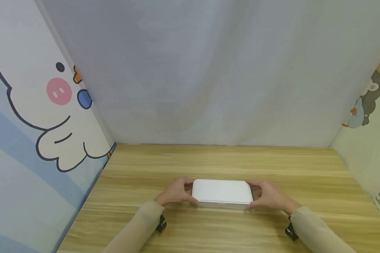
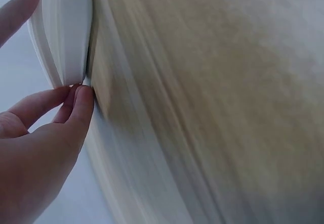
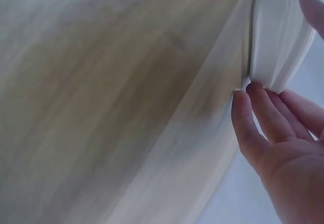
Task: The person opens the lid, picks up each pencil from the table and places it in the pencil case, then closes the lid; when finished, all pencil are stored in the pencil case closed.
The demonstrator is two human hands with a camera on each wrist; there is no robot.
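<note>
A white rectangular box (image 1: 222, 191) with rounded corners lies flat at the middle front of the wooden table (image 1: 228, 161). Its top is plain white, and a paler, see-through-looking side shows below the rim. My left hand (image 1: 176, 191) grips the left end, thumb at the near corner and fingers at the far one. At the right end my right hand (image 1: 270, 195) holds it the same way, mirrored. Each wrist view shows fingertips against the end of the box, low by the tabletop. What the box contains cannot be seen.
A grey curtain (image 1: 209, 77) hangs behind the table's back edge. Cartoon-printed panels stand at the left (image 1: 25, 105) and right (image 1: 364, 147) sides. Black straps (image 1: 160, 224) sit at both wrists, near the beige sleeves (image 1: 139, 225).
</note>
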